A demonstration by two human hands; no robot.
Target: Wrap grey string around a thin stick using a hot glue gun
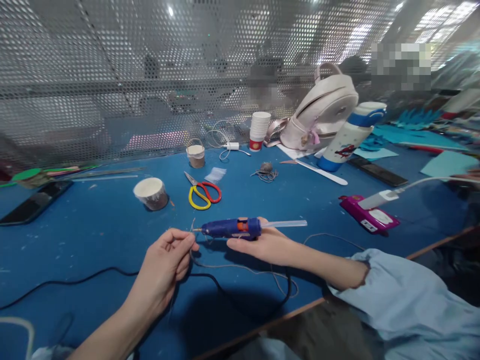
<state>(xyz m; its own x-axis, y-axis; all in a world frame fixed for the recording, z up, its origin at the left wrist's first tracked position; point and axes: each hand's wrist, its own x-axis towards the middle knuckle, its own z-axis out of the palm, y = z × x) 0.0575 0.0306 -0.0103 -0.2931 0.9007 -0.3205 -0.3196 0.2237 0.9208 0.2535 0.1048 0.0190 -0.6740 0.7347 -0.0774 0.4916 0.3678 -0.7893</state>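
My right hand (262, 244) grips a blue glue gun (230, 228) with an orange trigger, held sideways above the blue table (93, 235). Its nozzle points left and a clear glue stick (285, 224) juts out at the back. My left hand (168, 265) is pinched on a thin grey string (240, 267) right at the nozzle tip. The string trails down and right across the table. A black cord (75, 280) runs off to the left.
Yellow and red scissors (202, 192), two string-wrapped paper cups (152, 194), a coil of string (265, 173), a cup stack (258, 131), a pink backpack (322, 115), a bottle (348, 137), a pink device (369, 215) and a phone (33, 202) lie around. Perforated mesh stands behind.
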